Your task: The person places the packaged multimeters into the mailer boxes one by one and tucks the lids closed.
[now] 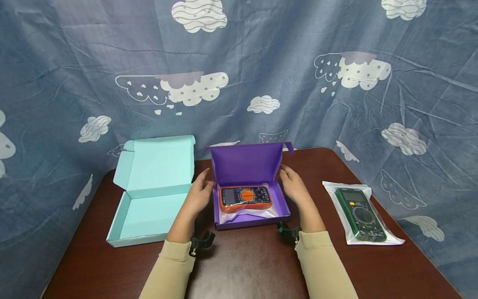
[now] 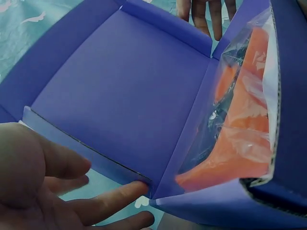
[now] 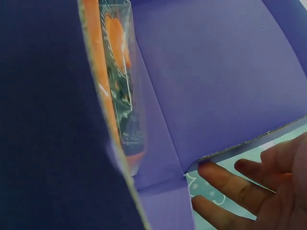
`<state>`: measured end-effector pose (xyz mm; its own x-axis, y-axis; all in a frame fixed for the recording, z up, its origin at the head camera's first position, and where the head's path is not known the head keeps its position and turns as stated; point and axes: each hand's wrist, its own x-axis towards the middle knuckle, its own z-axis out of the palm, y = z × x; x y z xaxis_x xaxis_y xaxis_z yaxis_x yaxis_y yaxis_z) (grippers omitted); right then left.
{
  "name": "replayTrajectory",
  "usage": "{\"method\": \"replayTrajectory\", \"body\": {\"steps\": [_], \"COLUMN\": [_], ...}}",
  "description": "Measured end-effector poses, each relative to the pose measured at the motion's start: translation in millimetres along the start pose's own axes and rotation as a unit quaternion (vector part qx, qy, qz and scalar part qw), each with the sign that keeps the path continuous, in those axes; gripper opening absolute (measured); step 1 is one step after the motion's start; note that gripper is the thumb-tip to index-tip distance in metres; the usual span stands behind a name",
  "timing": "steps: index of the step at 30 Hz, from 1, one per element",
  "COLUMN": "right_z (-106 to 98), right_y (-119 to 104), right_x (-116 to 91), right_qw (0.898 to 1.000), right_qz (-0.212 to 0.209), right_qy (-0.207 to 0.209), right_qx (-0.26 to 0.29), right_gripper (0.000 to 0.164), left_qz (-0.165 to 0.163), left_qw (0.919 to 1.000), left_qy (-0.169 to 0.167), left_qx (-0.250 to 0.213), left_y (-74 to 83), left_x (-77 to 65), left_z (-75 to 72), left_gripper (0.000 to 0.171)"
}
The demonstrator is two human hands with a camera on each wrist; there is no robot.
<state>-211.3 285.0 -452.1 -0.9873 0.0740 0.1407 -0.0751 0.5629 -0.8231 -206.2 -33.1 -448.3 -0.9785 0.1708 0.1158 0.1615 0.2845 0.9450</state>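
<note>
A purple cardboard box [image 1: 246, 164] stands mid-table with its lid raised. An orange multimeter [image 1: 245, 197] in a clear plastic bag lies inside it. At the box's left side is my left hand [image 1: 200, 196]; in the left wrist view its extended index fingertip touches the lid's side flap [image 2: 88, 148] near the hinge. My right hand [image 1: 296, 185] is at the opposite side, and in the right wrist view a fingertip meets the lid's edge [image 3: 254, 139] near its hinge corner. Neither hand's fingers wrap around anything.
A light-blue box [image 1: 151, 214] lies open at the left, its lid [image 1: 160, 164] leaning back. On the right, a green multimeter [image 1: 361, 214] lies in a clear and white bag. A blue cloud-patterned cloth [image 1: 239, 54] hangs behind the dark wooden table [image 1: 246, 265].
</note>
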Motion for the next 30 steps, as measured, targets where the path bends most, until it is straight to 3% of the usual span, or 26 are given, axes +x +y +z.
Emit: {"method": "replayTrajectory", "body": {"steps": [7,10,14,21,25,30], "right_z": [-4.2,-6.3,-8.6,-13.1,-17.0,-23.1], "right_y": [3.8,6.1,7.7,7.7,9.1,13.5], "right_x": [-4.0,-4.9,-4.2,-6.8,-8.7,-8.3], "right_qw": [1.0,1.0,0.998,0.998,0.996,0.994], "right_qz": [0.013,-0.018,-0.046,-0.016,-0.006,-0.019], "right_qy": [-0.01,-0.013,-0.022,-0.052,-0.063,-0.061], "right_qx": [0.026,0.017,0.02,0.036,0.063,0.092], "right_gripper": [0.041,0.036,0.037,0.042,0.038,0.036], "left_qz": [-0.008,-0.004,-0.006,-0.022,-0.043,-0.069], "left_qw": [0.9997,0.9995,0.9998,0.9993,0.9984,0.9964], "left_qy": [-0.022,-0.029,-0.02,0.011,0.009,0.002], "left_qx": [-0.004,0.005,-0.001,-0.029,-0.036,-0.049], "left_y": [-0.6,-1.7,-2.3,-4.3,-5.1,-3.8], "left_x": [1.9,3.6,2.7,1.0,2.0,0.6], "left_z": [-0.9,-1.0,-2.5,-6.8,-9.3,-13.1], "left_gripper": [0.051,0.047,0.042,0.021,0.022,0.036]}}
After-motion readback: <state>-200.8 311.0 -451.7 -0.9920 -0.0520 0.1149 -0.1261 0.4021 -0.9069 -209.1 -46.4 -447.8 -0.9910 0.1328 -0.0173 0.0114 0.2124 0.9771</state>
